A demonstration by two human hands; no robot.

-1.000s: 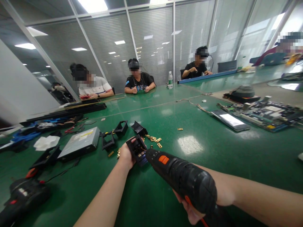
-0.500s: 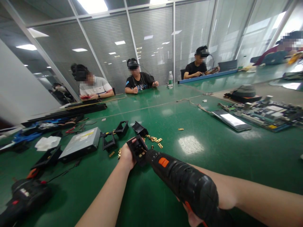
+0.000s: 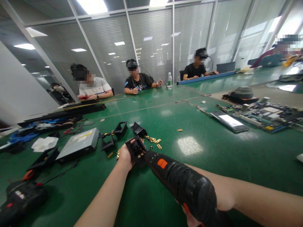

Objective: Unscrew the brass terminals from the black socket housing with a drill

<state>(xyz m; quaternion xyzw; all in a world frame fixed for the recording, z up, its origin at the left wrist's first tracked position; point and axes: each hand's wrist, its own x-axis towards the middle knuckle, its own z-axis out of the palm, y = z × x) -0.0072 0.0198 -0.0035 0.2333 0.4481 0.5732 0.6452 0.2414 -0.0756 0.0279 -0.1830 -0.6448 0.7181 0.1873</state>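
My left hand (image 3: 125, 156) is closed around a black plastic housing (image 3: 136, 150) with brass pieces showing inside it. In my right hand (image 3: 191, 217) is a black cordless drill (image 3: 181, 181) with an orange switch; the drill hides most of the fingers. The drill's front end is at the housing's right side, and its tip is hard to make out. Beyond the housing lie several small brass plates (image 3: 159, 146) on the green table (image 3: 161, 195). More black housings, one (image 3: 107, 142) of them with an open middle, stand close to my left hand.
A silver disc drive (image 3: 80, 143) and a second drill (image 3: 20, 197) lie at left, near white tissue (image 3: 44, 143). On the right are a phone (image 3: 229, 121) and circuit boards (image 3: 267, 113). Several people sit across the table, by a water bottle (image 3: 169, 81).
The whole view has shifted slightly. My hands, the housing and the drill keep nearly the same positions relative to each other. Across the table, a person's hand has risen a little.
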